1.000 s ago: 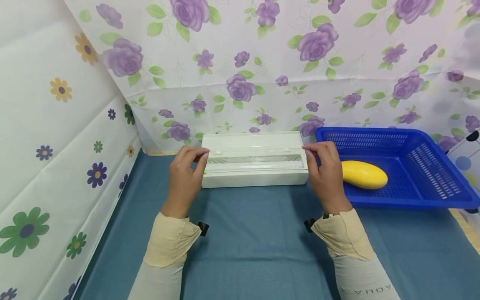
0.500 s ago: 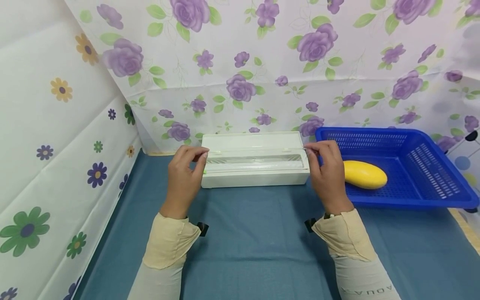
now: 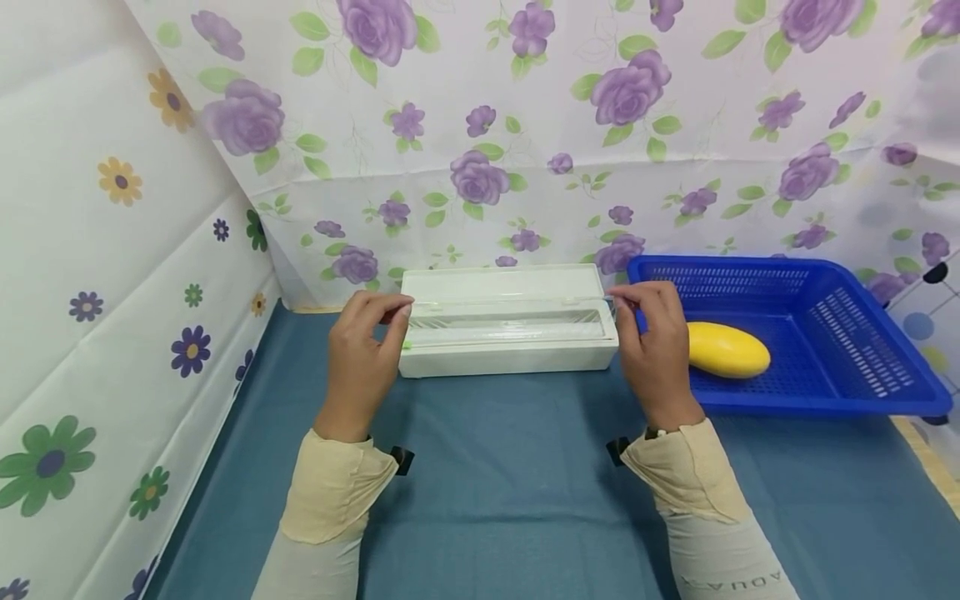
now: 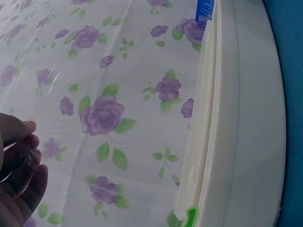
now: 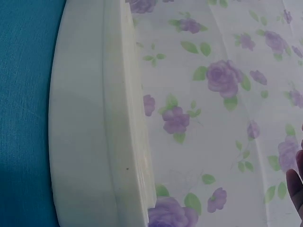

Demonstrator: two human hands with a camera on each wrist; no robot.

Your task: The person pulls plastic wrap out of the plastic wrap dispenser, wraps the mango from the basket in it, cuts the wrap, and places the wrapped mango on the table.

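Not much news since 0.5 s ago, tbh. The flowered backdrop [image 3: 420,237], the blue basket [image 3: 787,407] and the white box [image 3: 510,361] all sit just a hair further left in my head view, and the left hand [image 3: 360,354] went with them. Right hand [image 3: 656,350] looks basically the same, and both keep their pinch.

Big stuff first: blue-green cloth [image 3: 495,508] covers the table, the basket's at the far right, and the box is left of it, by the backdrop, with its lid [image 3: 502,280] up on the far side.

Now the hands, 1 at each end of the box. Thumb and finger are closed up tight on the clear film [image 4: 29,158], so its edge runs between the 2 pinches, over the box. My left wrist cam shows it bunched between the fingertips; my right wrist cam only catches a bit of finger at its edge, so I'm going by the head view there.

Smaller bits: a yellow squash-shaped thing [image 3: 727,350] lies in the basket's left part, and there's a tiny green tab [image 4: 191,217] at the box's left end.
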